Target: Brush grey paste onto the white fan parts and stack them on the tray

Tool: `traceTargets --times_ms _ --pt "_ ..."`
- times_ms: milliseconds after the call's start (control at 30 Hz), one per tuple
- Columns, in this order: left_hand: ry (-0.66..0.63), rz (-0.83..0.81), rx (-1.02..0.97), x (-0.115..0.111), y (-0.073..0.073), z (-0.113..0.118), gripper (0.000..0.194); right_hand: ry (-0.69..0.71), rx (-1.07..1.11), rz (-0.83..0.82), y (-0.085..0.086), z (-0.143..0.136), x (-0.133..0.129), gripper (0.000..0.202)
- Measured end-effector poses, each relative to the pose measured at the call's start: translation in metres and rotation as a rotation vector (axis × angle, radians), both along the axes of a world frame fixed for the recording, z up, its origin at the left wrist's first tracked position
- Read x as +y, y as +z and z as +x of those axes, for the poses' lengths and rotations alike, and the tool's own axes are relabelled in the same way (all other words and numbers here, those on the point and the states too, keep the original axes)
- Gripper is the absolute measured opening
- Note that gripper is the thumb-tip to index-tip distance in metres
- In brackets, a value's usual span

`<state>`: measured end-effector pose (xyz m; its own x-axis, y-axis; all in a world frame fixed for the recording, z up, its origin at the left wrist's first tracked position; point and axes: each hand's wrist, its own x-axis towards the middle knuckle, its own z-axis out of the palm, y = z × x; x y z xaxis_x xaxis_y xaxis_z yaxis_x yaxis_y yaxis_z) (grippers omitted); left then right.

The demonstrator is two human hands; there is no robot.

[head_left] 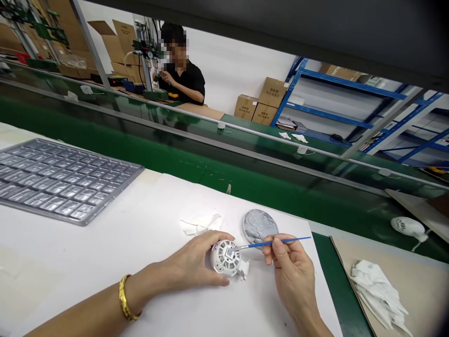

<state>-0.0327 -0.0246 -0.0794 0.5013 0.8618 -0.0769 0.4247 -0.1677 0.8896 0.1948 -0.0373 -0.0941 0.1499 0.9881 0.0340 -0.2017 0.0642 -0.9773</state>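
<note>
My left hand (pixel 198 262) is closed around a round white plastic housing (pixel 221 267) with slots fanned about its centre. A short white tab and connector stick out at its lower right. Between the thumb and fingers of my right hand (pixel 293 271) is a thin blue paintbrush (pixel 261 244). The brush tip touches the grey patch at the middle of the housing. Behind my right hand lies a round dish of grey paste (pixel 259 227), partly covered by the fingers. A crumpled white tissue (pixel 201 223) rests just beyond my left hand.
A clear plastic tray (pixel 66 178) with many compartments lies at the left. Past the white work surface runs a green conveyor (pixel 175 166) with a metal rail. At right are cardboard, a crumpled cloth (pixel 377 292) and another white housing (pixel 409 227). A co-worker (pixel 187 82) sits across.
</note>
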Motion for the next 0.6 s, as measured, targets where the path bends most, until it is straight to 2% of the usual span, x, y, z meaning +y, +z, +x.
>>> traceTargets --times_ms 167,433,600 --pt "-0.01 0.004 0.011 -0.001 0.001 -0.001 0.068 -0.006 -0.009 0.025 0.001 0.001 0.001 0.019" --pt "-0.047 -0.036 0.013 0.0 0.016 -0.001 0.067 -0.044 0.066 0.044 0.01 -0.004 -0.002 0.012" --pt "-0.05 -0.019 0.005 -0.001 0.01 -0.002 0.068 -0.017 0.131 0.038 0.011 0.001 -0.001 0.013"
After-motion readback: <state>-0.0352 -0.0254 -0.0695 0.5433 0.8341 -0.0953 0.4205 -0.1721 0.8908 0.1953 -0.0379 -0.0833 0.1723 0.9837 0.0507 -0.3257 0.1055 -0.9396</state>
